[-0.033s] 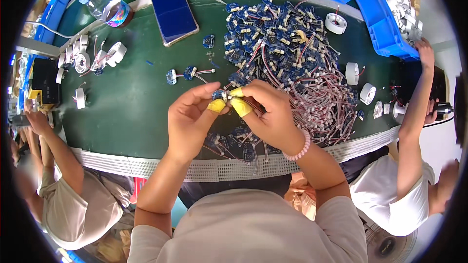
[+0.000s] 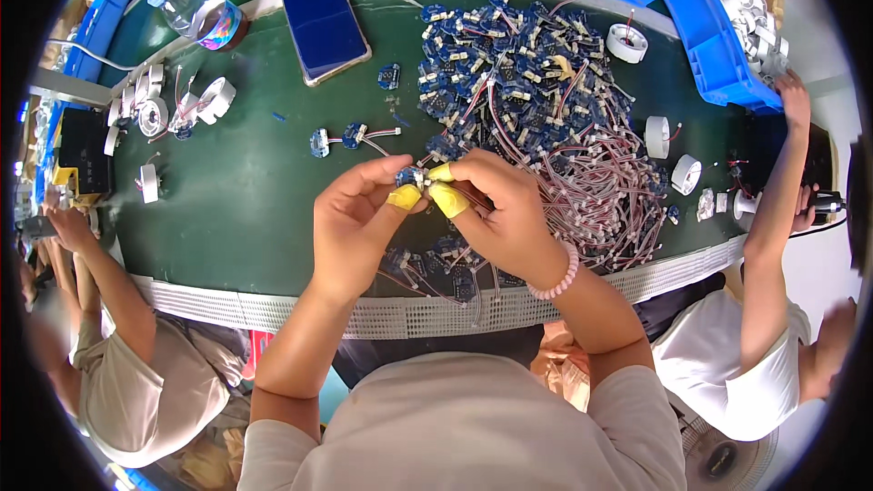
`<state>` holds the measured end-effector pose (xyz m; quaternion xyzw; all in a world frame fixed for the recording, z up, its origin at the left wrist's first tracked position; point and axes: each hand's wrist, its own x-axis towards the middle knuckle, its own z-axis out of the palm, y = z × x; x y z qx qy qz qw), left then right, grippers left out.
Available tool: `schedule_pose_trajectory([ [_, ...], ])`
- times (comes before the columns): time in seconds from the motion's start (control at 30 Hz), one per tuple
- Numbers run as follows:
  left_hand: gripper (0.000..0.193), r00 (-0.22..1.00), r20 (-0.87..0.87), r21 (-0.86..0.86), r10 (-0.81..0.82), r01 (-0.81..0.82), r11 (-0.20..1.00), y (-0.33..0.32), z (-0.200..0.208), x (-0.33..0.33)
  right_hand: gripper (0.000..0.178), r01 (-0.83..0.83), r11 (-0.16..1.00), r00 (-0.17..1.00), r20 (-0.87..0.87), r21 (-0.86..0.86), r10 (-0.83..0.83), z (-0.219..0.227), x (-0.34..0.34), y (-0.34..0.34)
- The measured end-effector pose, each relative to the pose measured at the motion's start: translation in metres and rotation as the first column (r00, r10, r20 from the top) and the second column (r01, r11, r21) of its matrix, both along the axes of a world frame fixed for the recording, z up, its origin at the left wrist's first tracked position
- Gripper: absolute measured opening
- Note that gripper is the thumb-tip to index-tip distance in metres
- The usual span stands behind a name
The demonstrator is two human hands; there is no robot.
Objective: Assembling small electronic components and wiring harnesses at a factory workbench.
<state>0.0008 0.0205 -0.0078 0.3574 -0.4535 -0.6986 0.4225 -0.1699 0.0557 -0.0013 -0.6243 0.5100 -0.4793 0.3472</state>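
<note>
A small blue circuit board (image 2: pixel 408 175) is pinched between the thumb and finger of my left hand (image 2: pixel 355 223). My right hand (image 2: pixel 505 209) is closed on a small white plug (image 2: pixel 427 184) at the board's right edge; whether the plug is fully seated I cannot tell. Thin wires (image 2: pixel 475 193) run from the plug under my right hand. Yellow tape wraps several of my fingertips. Beyond my hands lies a large heap of blue circuit boards (image 2: pixel 509 64), with a bundle of wire leads (image 2: pixel 596 195) to its right. Several more boards (image 2: pixel 446 264) lie beneath my wrists.
A dark blue-faced tablet-like slab (image 2: pixel 323 23), a bottle (image 2: pixel 195 16) and white ring housings (image 2: pixel 216 100) stand at the left. More white rings (image 2: pixel 657 137) sit at the right by a blue bin (image 2: pixel 718 59). Co-workers' arms (image 2: pixel 773 191) reach in from both sides.
</note>
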Motion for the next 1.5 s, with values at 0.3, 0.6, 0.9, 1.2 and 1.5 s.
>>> schedule_pose_trajectory([
  [0.3,0.023,0.998,-0.064,-0.006,-0.024,0.024,1.000,-0.003,-0.004,0.004,0.014,-0.006,0.998,1.000,0.031,0.055,0.004,-0.001,0.003,-0.002],
  [0.6,0.021,0.997,0.071,-0.096,-0.003,0.009,0.995,0.004,-0.004,0.004,0.018,-0.043,0.997,0.996,-0.080,-0.064,0.037,-0.007,0.001,0.000],
  [0.9,0.021,0.973,0.033,-0.024,-0.229,0.230,0.973,-0.001,0.020,0.014,0.008,-0.255,0.967,0.955,0.152,-0.018,0.255,0.000,-0.019,-0.005],
  [1.2,0.025,0.864,0.503,-0.290,0.017,0.150,0.945,-0.038,0.023,0.038,0.025,-0.054,0.941,0.769,-0.615,-0.335,-0.175,0.017,-0.008,0.005],
  [1.5,0.039,0.594,0.804,-0.470,0.023,0.611,0.636,0.004,0.026,0.036,0.018,-0.436,0.899,0.481,-0.855,-0.044,0.192,0.009,-0.009,0.048],
])
